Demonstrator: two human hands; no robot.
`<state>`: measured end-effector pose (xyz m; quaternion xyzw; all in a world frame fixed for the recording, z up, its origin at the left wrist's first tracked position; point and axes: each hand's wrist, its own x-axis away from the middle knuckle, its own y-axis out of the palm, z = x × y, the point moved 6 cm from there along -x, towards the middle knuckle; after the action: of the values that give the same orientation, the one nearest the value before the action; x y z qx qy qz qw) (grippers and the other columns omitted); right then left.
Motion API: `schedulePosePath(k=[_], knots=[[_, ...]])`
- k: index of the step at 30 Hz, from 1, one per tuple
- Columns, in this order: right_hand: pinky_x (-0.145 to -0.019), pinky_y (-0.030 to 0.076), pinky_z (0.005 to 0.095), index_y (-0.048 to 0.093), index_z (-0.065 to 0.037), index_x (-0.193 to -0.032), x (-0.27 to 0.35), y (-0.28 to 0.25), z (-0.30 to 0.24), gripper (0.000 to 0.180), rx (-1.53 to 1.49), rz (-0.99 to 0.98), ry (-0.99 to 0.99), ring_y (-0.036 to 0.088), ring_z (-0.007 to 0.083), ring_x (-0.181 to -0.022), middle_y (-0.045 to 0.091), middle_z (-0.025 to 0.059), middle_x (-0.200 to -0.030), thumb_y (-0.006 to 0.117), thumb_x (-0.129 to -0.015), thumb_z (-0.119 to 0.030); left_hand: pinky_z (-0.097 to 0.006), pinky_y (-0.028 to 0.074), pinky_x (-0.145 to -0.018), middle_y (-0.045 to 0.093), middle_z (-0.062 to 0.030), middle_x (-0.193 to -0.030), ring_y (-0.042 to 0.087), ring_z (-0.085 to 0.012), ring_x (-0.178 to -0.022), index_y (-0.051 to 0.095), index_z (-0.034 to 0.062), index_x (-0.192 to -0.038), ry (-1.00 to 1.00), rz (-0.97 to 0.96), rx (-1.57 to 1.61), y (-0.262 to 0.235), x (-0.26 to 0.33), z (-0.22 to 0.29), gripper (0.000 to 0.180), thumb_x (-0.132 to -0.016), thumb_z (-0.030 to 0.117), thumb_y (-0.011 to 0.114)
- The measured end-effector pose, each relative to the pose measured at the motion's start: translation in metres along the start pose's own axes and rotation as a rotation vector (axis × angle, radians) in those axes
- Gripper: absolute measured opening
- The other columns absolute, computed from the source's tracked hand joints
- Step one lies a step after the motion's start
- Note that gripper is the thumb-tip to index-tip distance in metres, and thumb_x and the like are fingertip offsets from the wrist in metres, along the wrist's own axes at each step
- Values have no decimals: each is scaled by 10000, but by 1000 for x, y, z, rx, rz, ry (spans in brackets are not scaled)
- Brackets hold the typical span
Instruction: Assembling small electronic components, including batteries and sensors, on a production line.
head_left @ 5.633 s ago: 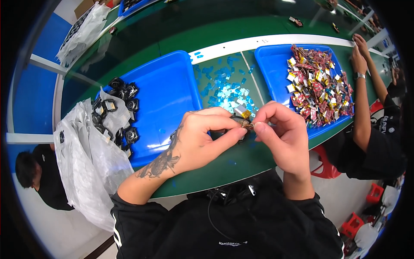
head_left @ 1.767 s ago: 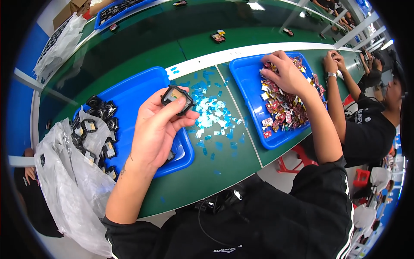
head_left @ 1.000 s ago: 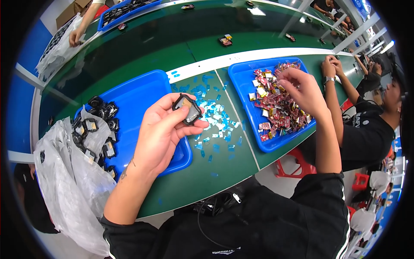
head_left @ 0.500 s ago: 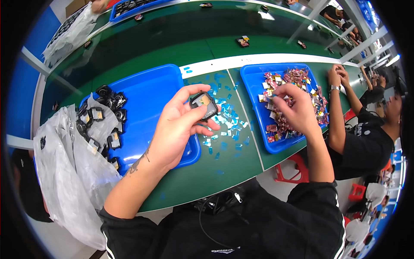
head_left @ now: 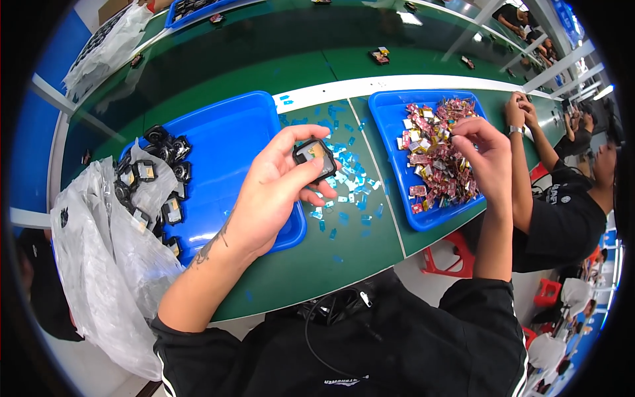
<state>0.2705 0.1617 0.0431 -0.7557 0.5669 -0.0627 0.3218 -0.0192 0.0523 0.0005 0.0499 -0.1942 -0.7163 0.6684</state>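
My left hand [head_left: 268, 188] grips a black plastic housing [head_left: 316, 161] between thumb and fingers. Its open side faces up, with a tan patch and clear-looking material inside. Over the right blue tray [head_left: 395, 178] is my right hand [head_left: 486, 155], thumb and forefinger pinched together. Whatever sits between those fingertips is too small or hidden to make out. Beneath it lies a heap of small reddish circuit boards [head_left: 436, 165] with silvery and yellow parts. Blue and white film pieces [head_left: 354, 178] are scattered on the green table between the trays.
At left, a larger blue tray [head_left: 225, 165] holds black housings [head_left: 173, 210] and a crumpled plastic bag [head_left: 106, 264] hanging over its edge. Beyond a white rail, small assemblies [head_left: 380, 56] lie on a green surface. A co-worker [head_left: 562, 212] sits close on my right, near a red stool [head_left: 450, 257].
My right hand has moved right across the tray, away from its left part. My left hand keeps the black housing in nearly the same place. The view has shifted slightly.
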Motion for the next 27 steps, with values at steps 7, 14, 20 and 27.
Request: schedulePosePath(k=[7,14,20,27], knots=[[-690,465,188,604,-18,-935,3,13,-11,117,-341,-63,129,581,44,-777,629,2,-876,694,-861,-19,-223,489,-688,603,-40,-1004,601,-92,-827,628,79,-1239,105,-11,-150,1,-3,-4,313,-929,115,623],[-741,486,255,602,-11,-826,23,84,-75,124,-453,-437,47,597,105,-789,619,35,-825,722,-807,10,-269,493,-711,597,-77,-1005,603,-151,-859,732,95,-1038,413,-72,-650,29,14,19,292,-759,131,810],[-733,476,256,596,-13,-814,18,107,-93,122,-388,-393,-92,583,127,-807,594,48,-856,715,-799,9,-256,490,-654,604,-87,-958,611,-141,-812,751,60,-922,464,-51,-698,32,19,15,182,-746,64,798],[-672,484,338,600,-7,-821,30,107,-120,249,70,-93,-529,587,254,-776,576,104,-836,772,-658,70,-203,447,-598,614,-54,-934,562,-55,-712,744,10,-909,314,46,-511,18,18,10,136,-774,26,757]])
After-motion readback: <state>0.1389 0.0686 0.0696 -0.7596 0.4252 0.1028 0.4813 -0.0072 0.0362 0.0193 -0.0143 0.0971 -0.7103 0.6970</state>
